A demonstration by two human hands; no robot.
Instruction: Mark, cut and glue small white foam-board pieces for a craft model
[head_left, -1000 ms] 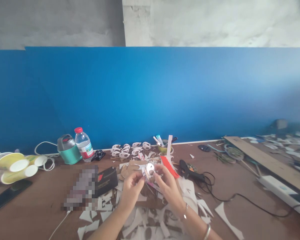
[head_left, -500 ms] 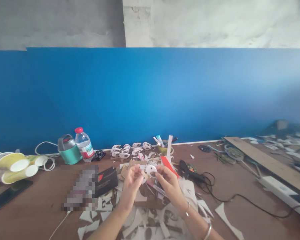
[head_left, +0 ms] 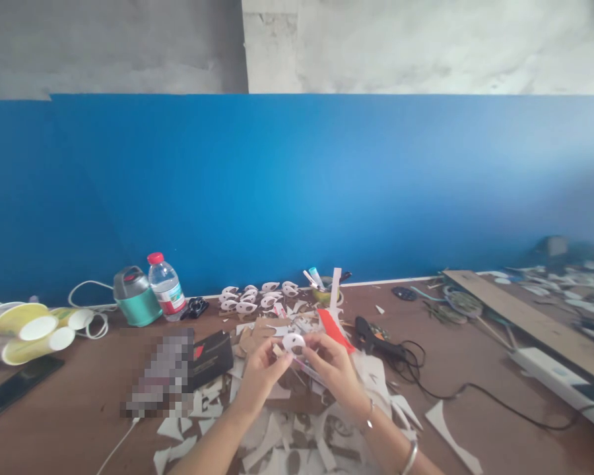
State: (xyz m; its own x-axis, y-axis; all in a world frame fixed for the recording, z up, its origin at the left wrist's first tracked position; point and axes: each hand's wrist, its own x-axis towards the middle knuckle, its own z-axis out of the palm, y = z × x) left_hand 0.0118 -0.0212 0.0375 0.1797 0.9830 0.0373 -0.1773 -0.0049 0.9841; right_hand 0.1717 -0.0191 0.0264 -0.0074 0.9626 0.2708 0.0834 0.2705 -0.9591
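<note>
Between my two hands is a small white paper cutout (head_left: 293, 341), rounded, with a black dot and an opening. My left hand (head_left: 261, 371) is closed, thumb and fingers pinching its left side, with a small tan piece (head_left: 278, 350) by the fingertips. On the opposite side my right hand (head_left: 332, 367) pinches the cutout's right edge. Beyond them, similar white cutouts (head_left: 246, 307) with dark dots stand in rows near the blue wall panel. White paper scraps (head_left: 272, 439) lie beneath my hands and forearms. A pinkish pen-like stick (head_left: 311, 373) shows under the right fingers.
At left are a teal-bottomed container (head_left: 139, 307), a water bottle (head_left: 167, 290), paper cups (head_left: 32, 324) and a black box (head_left: 212, 359). Rightward lie a red strip (head_left: 335, 330), a black glue gun (head_left: 376, 340) with its cord, a long board (head_left: 519, 316) and a white power strip (head_left: 559, 382).
The white cutout has shifted slightly left and turned in my fingers. My left hand has closed in on its left side, and both hands are nearer each other.
</note>
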